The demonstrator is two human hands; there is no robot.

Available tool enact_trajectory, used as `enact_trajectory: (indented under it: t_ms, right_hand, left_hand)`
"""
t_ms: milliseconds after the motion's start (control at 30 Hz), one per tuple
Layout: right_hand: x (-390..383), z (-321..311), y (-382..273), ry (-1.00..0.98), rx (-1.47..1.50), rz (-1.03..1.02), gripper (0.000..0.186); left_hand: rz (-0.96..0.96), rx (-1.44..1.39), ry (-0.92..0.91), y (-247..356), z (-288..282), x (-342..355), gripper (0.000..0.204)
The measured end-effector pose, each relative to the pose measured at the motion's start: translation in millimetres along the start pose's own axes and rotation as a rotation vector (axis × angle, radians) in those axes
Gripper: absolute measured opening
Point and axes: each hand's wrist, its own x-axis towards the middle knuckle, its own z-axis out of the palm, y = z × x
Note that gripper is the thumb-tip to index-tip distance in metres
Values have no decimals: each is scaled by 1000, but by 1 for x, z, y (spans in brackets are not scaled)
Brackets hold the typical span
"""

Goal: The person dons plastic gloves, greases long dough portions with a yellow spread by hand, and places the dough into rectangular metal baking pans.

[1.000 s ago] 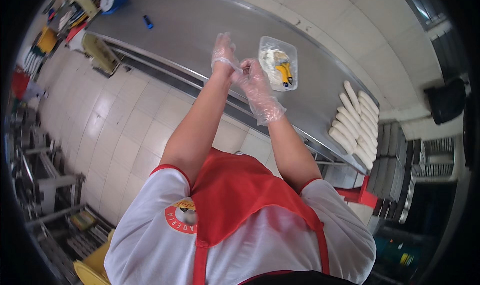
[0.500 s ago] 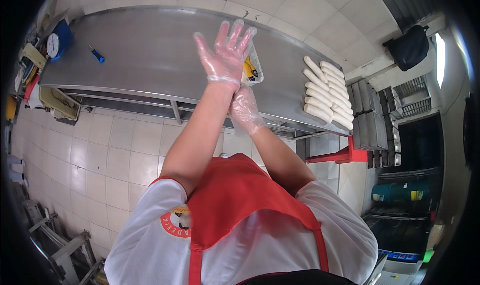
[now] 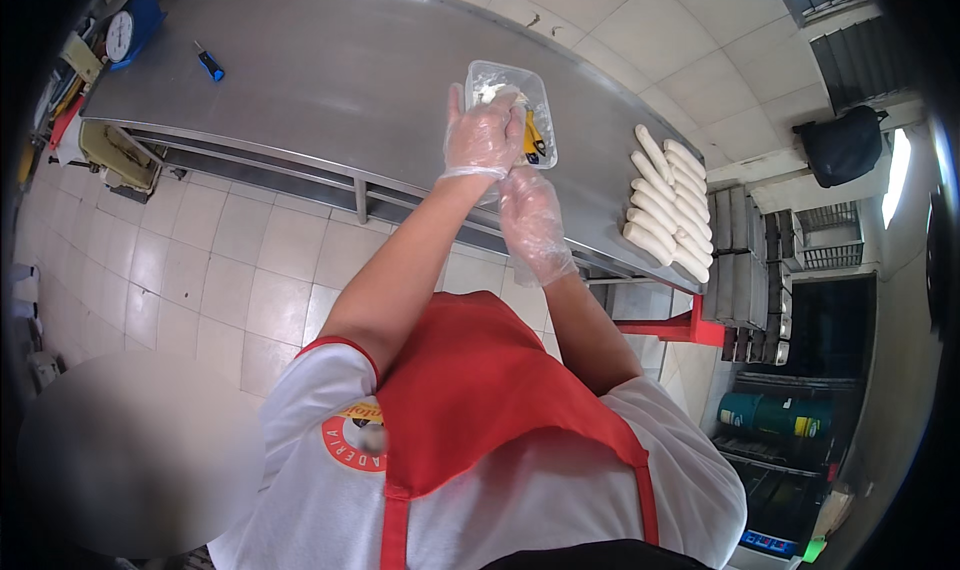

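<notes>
The right hand (image 3: 537, 225) is touching the clear plastic glove cuff (image 3: 481, 173) below the empty, loosely curved left hand (image 3: 480, 142), probably for snugness, its own grip impossible to tell.

I see a long stainless-steel worktable (image 3: 320, 60) running along a cream-tiled wall (image 3: 680, 30), its edges bowed by my lens. Pale, glossy tiles cover the floor (image 3: 220, 290). To the right I make out a dark slatted panel (image 3: 860, 65), a bright light strip (image 3: 897, 180) and, lower, a red stand (image 3: 695, 327) near the table's end.
</notes>
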Motion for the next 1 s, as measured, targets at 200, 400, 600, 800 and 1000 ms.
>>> enact_trajectory:
  t_ms: [200, 400, 600, 800, 1000]
  right_hand:
    - [2, -13, -24, -202, 40, -25, 19]
    - [53, -13, 111, -210, 293, -3, 28]
    - [119, 71, 223, -594, 128, 48, 33]
    - [112, 99, 247, -790, 76, -176, 19]
    - [119, 99, 231, -975, -44, -327, 25]
  left_hand:
    - [-3, -169, 81, -35, 29, 26, 82]
    - [-551, -137, -24, -100, 52, -6, 69]
    - [-1195, -870, -161, -64, 127, -65, 70]
    - [-1333, -1094, 142, -18, 167, -46, 55]
    - [-1312, -1010, 215, -42, 180, -63, 56]
